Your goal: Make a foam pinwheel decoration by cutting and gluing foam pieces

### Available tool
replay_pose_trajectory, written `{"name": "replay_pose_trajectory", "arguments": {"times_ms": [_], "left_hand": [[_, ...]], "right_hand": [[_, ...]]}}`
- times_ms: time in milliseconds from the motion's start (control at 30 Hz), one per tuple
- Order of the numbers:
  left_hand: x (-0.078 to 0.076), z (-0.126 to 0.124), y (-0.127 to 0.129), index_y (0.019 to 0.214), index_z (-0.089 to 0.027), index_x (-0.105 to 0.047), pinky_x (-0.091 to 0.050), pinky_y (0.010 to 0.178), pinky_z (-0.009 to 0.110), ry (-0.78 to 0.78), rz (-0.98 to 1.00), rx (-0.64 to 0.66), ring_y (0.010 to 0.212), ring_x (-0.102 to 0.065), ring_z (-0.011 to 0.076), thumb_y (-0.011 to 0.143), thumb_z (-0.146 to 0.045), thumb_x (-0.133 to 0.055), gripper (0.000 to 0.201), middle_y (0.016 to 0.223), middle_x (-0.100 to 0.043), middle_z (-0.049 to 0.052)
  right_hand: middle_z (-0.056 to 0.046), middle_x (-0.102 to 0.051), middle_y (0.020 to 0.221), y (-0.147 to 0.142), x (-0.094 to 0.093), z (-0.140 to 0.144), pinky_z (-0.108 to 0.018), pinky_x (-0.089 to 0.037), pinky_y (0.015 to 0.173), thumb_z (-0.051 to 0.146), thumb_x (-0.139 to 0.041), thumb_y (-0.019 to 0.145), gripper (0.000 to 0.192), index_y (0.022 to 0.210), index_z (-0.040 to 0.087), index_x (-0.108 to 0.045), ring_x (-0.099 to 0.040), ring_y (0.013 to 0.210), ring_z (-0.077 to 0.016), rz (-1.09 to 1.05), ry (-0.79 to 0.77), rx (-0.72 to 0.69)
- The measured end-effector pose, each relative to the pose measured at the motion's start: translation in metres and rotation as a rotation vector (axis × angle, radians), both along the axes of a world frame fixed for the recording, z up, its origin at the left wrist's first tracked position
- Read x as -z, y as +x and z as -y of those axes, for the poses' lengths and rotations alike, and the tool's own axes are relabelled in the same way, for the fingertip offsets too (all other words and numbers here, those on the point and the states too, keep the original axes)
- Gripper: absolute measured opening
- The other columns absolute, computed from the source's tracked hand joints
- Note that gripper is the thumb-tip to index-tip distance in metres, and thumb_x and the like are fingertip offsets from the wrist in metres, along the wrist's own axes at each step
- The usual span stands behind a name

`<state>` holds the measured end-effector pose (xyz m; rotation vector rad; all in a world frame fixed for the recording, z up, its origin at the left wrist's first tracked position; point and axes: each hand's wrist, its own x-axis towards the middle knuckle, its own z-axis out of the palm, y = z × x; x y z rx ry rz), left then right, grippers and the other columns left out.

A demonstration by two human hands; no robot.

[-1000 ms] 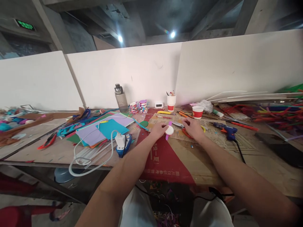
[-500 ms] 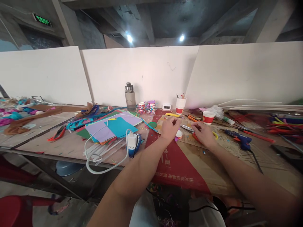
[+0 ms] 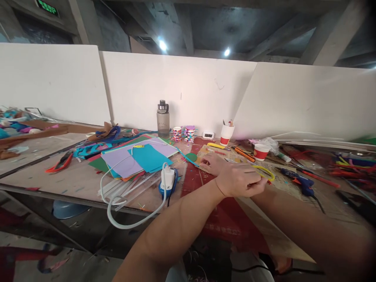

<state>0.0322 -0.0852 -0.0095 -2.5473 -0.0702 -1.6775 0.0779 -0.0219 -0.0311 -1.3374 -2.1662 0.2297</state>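
Head view, workbench inventory.

Item 1: left hand (image 3: 237, 181), at centre of frame, crossed over to the right side. Grip closed, fingers curled round something hidden beneath them; contents cannot be told.

Item 2: right hand (image 3: 213, 162), at 11 o'clock of the left hand, lying partly under it, fingers spread flat on the cardboard sheet (image 3: 211, 152), apparently to pin it down. Grip apart, holding nothing visible.

Item 3: yellow-handled scissors (image 3: 264, 172), at 3 o'clock of the left hand, handle loop touching the fingertips; blades hidden, so whether they are held cannot be told.

Item 4: blue glue gun (image 3: 299, 182), further out at 3 o'clock, lying on the tabletop (image 3: 79, 182), well apart from both hands.

Item 5: stacked coloured sheets (image 3: 141, 158), at 9 o'clock, with a white plug and cable (image 3: 168, 176) beside them.

Item 6: water bottle (image 3: 162, 119) and paper cups (image 3: 227, 135), upright at 12 o'clock against the white partition, clear of the working area.
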Motion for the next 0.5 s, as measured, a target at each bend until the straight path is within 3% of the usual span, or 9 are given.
{"name": "replay_pose_trajectory", "arguments": {"times_ms": [133,233,400,500], "left_hand": [[0.002,-0.005,0.002,0.048,-0.022,-0.040,-0.039,0.050,0.026,0.000,0.057,-0.030,0.048,-0.050,0.0109,0.089,-0.026,-0.054,0.044,0.048,-0.052,0.000],[0.003,-0.006,0.002,0.048,-0.022,-0.041,-0.039,0.050,0.026,-0.038,0.019,-0.029,0.050,-0.051,0.0114,0.089,-0.026,-0.054,0.043,0.049,-0.053,0.000],[-0.002,-0.003,-0.003,0.047,-0.023,-0.041,-0.046,0.061,0.028,-0.272,-0.117,-0.027,0.061,-0.057,0.0155,0.090,-0.026,-0.051,0.045,0.053,-0.051,0.003],[-0.005,-0.003,-0.007,0.046,-0.023,-0.038,-0.047,0.067,0.031,-0.391,-0.136,-0.006,0.066,-0.057,0.0174,0.091,-0.028,-0.049,0.047,0.055,-0.050,0.004]], "right_hand": [[-0.009,-0.072,0.093,-0.020,0.003,-0.007,-0.032,-0.047,0.081,0.017,-0.067,0.083,0.006,0.090,0.018,-0.067,-0.064,0.087,-0.0196,0.109,-0.116,-0.034],[-0.007,-0.072,0.087,-0.025,0.010,-0.009,-0.030,-0.047,0.076,0.012,-0.068,0.081,0.011,0.090,0.017,-0.066,-0.064,0.081,-0.0180,0.082,-0.143,-0.011],[0.001,-0.069,0.074,-0.022,0.017,-0.017,-0.026,-0.047,0.065,0.014,-0.065,0.080,0.013,0.091,0.020,-0.065,-0.062,0.067,-0.0140,-0.029,-0.151,0.023],[0.002,-0.066,0.073,-0.009,0.014,-0.017,-0.027,-0.047,0.061,0.024,-0.062,0.082,0.014,0.096,0.022,-0.065,-0.060,0.065,-0.0152,-0.174,-0.042,-0.021]]}}
